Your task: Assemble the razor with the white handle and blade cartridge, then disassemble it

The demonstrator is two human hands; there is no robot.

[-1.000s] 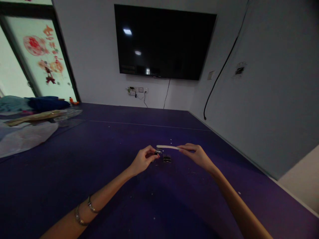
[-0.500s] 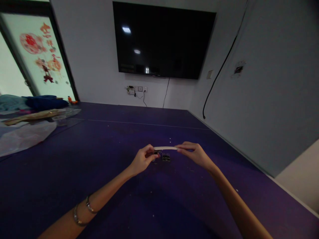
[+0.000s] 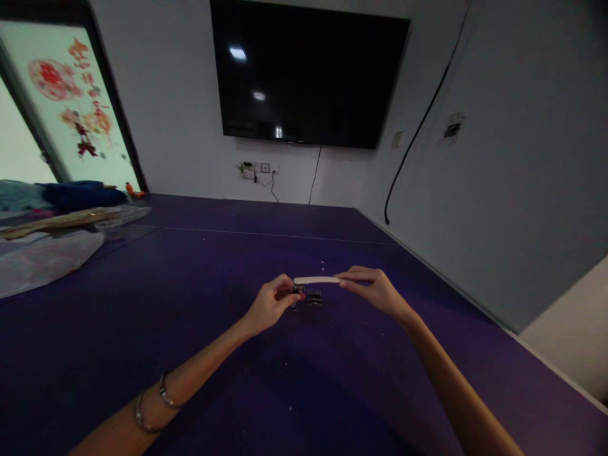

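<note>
Pale strip: its free end shifts closer to the left fingertips than a second ago, lying over the small dark piece; contact cannot be told.
Right hand [image 3: 375,290]: pinches the pale strip [image 3: 316,280] narrowly at one end, above the purple surface [image 3: 190,348].
Left hand [image 3: 270,307]: narrow pinch on the small dark piece [image 3: 299,289], partly hidden by fingers.
Strip's handling: probably light and slightly springy, given its gentle bow; best held near the right end.
Dark piece's handling: likely light, easily dropped; pinch by its sides.
Small dark box [image 3: 314,297]: sits on the surface, just beside the left fingertips.
</note>
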